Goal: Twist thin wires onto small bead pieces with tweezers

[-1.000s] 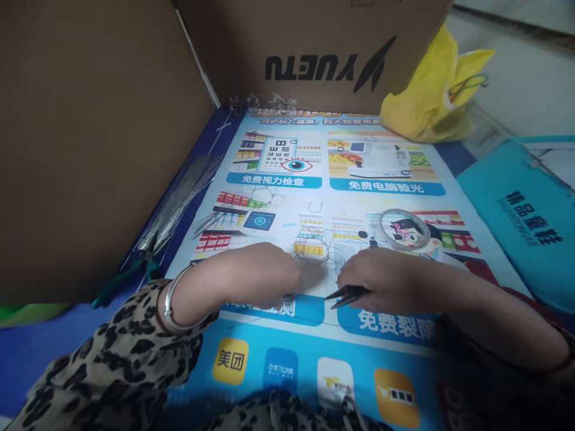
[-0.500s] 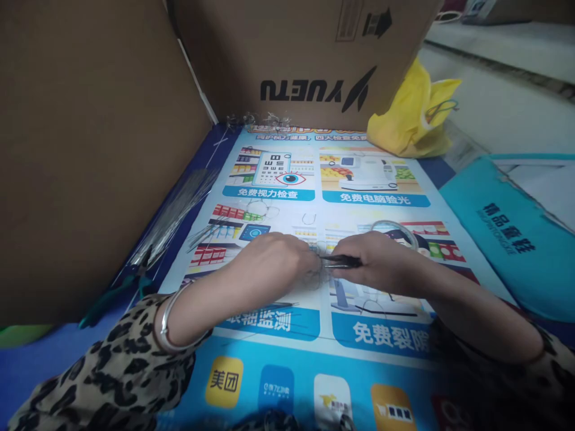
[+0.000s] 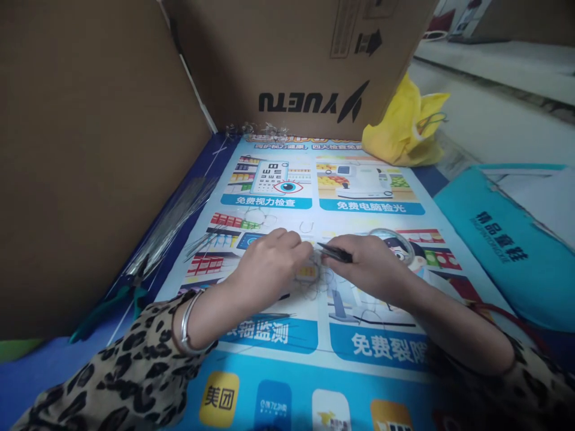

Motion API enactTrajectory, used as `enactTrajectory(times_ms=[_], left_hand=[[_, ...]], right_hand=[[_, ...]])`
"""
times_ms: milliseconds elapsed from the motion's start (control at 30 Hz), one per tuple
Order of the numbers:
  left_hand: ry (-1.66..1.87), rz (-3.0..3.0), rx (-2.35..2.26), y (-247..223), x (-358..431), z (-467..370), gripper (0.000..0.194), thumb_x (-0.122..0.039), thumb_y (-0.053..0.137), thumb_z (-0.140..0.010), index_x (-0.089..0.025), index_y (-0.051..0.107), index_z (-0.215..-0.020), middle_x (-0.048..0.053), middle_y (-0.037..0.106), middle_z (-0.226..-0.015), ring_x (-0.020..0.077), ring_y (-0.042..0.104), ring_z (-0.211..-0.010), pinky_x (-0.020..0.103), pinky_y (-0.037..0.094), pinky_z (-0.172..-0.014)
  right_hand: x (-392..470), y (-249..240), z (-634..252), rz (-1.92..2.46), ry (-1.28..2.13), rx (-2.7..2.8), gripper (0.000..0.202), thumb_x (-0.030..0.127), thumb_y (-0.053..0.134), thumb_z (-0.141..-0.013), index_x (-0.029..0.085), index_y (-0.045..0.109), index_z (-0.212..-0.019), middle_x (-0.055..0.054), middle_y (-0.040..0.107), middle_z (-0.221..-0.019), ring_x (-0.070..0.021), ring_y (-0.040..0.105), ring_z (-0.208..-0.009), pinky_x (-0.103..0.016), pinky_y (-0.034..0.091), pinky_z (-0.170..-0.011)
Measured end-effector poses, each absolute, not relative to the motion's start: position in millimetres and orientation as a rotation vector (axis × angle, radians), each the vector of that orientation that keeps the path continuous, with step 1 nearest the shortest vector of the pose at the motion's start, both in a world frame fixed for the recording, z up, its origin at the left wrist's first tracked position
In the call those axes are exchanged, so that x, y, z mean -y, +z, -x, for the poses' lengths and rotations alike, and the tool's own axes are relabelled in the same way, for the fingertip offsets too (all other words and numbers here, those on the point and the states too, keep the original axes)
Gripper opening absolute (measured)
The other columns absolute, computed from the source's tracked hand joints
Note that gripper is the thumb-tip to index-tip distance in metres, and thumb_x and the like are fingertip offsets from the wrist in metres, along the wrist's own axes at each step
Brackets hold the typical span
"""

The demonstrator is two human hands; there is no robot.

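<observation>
The person leans over a printed poster point(image 3: 314, 353) spread flat like a mat, both forearms resting on it. The left hand point(image 3: 265, 266) lies knuckles-up near the middle of the poster, its fingers curled in and pinched on a thin wire piece point(image 3: 314, 281) whose loops trail onto the poster just below the fingertips. The right hand point(image 3: 371, 263) is closed around dark small pliers point(image 3: 335, 253), whose tip points left and meets the wire right beside the left fingertips; the two hands almost touch there. A silver bangle point(image 3: 186, 323) sits on the left wrist, above a leopard-print sleeve point(image 3: 121, 377).

A small U-shaped wire point(image 3: 306, 227) lies on the poster just beyond the hands, and more bent wire loops point(image 3: 256, 216) lie further toward the left edge. A clear tape roll point(image 3: 398, 242) shows just behind the right hand. Along the poster's left edge lies a bundle of straight wires point(image 3: 175, 218), with green-handled pliers point(image 3: 112, 302) at its near end. A tall cardboard sheet point(image 3: 90, 149) stands along that left side, and a cardboard box point(image 3: 296, 66) stands at the far edge. A crumpled yellow bag point(image 3: 404, 129) sits at the far right corner, and a teal bag point(image 3: 507, 245) lies off the right edge.
</observation>
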State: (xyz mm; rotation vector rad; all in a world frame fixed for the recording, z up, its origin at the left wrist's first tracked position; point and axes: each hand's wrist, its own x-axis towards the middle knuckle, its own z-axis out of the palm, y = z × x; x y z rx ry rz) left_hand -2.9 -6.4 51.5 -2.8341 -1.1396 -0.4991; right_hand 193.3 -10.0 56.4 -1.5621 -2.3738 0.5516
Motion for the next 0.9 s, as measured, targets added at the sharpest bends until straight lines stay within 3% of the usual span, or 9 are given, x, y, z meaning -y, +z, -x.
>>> enactTrajectory(times_ms=[67, 167, 267, 333, 733, 900], left_hand=[[-0.837, 2.920, 1.395, 47.2, 1.3, 2.1, 0.016, -0.008, 0.048, -0.080, -0.017, 0.061, -0.077, 0.005, 0.064, -0.078, 0.0173, 0.056, -0.076, 0.030, 0.042, -0.066], [-1.579, 3.077, 1.947, 42.6, -3.5, -3.6, 0.004, -0.018, 0.058, -0.078, -0.017, 0.060, -0.074, 0.000, 0.061, -0.066, 0.0118, 0.054, -0.061, 0.024, 0.042, -0.058], [-2.326, 3.050, 2.301, 39.8, -3.2, -10.9, 0.010, -0.023, 0.064, -0.075, -0.016, 0.057, -0.075, -0.003, 0.057, -0.058, 0.0081, 0.050, -0.051, 0.021, 0.041, -0.051], [-2.595, 2.945, 2.421, 38.9, -1.5, -14.3, 0.013, -0.022, 0.066, -0.073, -0.016, 0.056, -0.076, -0.002, 0.059, -0.059, 0.0073, 0.052, -0.051, 0.020, 0.042, -0.052], [-2.790, 2.743, 2.521, 38.8, 0.1, -18.3, 0.015, -0.022, 0.066, -0.073, -0.015, 0.053, -0.073, -0.001, 0.061, -0.060, 0.0072, 0.055, -0.051, 0.020, 0.043, -0.054], [-2.768, 2.746, 2.493, 37.6, -0.7, -18.3, 0.011, -0.019, 0.062, -0.076, -0.014, 0.052, -0.072, -0.001, 0.060, -0.060, 0.0074, 0.054, -0.050, 0.020, 0.043, -0.054]], right_hand=[[10.6, 56.5, -192.0, 1.582, 0.619, 2.240, 0.023, 0.035, 0.049, -0.080, 0.019, 0.057, -0.067, 0.001, 0.059, -0.062, -0.0109, 0.049, -0.057, -0.023, 0.029, -0.052], [11.0, 56.3, -190.2, 1.574, 0.773, 1.996, 0.021, 0.037, 0.051, -0.078, 0.019, 0.058, -0.070, 0.003, 0.055, -0.058, -0.0105, 0.047, -0.054, -0.023, 0.032, -0.050], [10.4, 55.1, -188.3, 1.513, 0.910, 1.798, 0.018, 0.038, 0.056, -0.075, 0.020, 0.059, -0.074, 0.003, 0.057, -0.062, -0.0107, 0.048, -0.056, -0.023, 0.035, -0.051], [9.8, 53.8, -186.7, 1.487, 0.975, 1.722, 0.018, 0.037, 0.057, -0.074, 0.019, 0.059, -0.075, 0.002, 0.058, -0.065, -0.0112, 0.049, -0.059, -0.023, 0.037, -0.053], [11.2, 47.3, -176.2, 1.378, 1.158, 1.599, 0.016, 0.034, 0.060, -0.075, 0.018, 0.057, -0.073, 0.003, 0.058, -0.068, -0.0102, 0.050, -0.064, -0.024, 0.039, -0.060], [11.0, 44.1, -174.9, 1.415, 1.140, 1.596, 0.017, 0.035, 0.060, -0.073, 0.019, 0.056, -0.072, 0.003, 0.056, -0.065, -0.0097, 0.047, -0.058, -0.024, 0.037, -0.054]])
